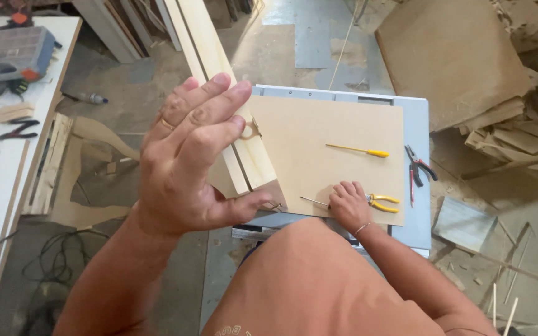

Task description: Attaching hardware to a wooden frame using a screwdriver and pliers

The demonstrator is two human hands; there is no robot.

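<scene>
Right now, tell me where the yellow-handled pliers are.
In the head view, the yellow-handled pliers lie on the flat brown board near its front right corner, beside the right hand and below the slim yellow-handled screwdriver.

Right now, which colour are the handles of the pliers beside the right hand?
Yellow handles on the metal pliers, seen best in the head view.
</scene>
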